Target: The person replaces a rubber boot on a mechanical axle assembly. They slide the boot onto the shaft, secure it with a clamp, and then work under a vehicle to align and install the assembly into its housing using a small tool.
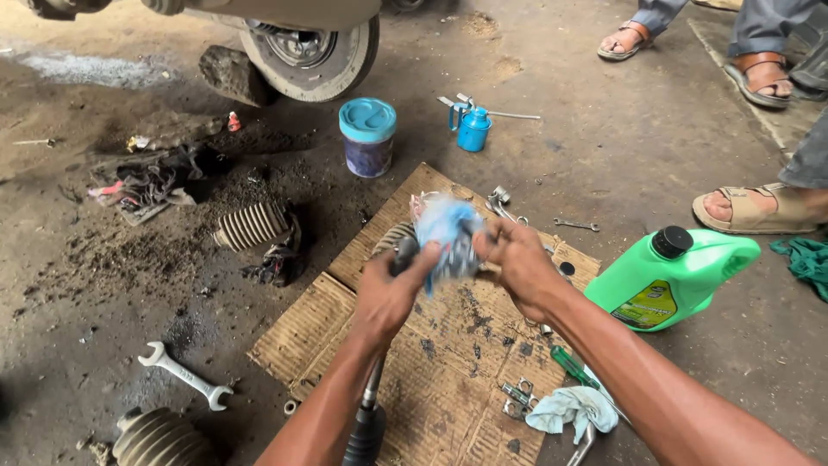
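Observation:
My left hand (390,292) grips the top of a dark metal shaft (373,406) that runs down toward the bottom edge with a black rubber part on it. My right hand (517,259) holds a crumpled blue and clear plastic bag (447,229) against the shaft's upper end. The bag is blurred. Both hands hover above a greasy sheet of cardboard (448,362) on the floor. A ribbed rubber boot (393,236) lies just behind the hands, partly hidden by them.
A green oil jug (668,280) stands right of the cardboard. Behind are a teal-lidded tub (367,136), a blue oil can (473,128) and a car wheel (312,53). A spanner (185,375), ribbed boots (250,226), a rag (571,407) and other people's sandalled feet (750,211) lie around.

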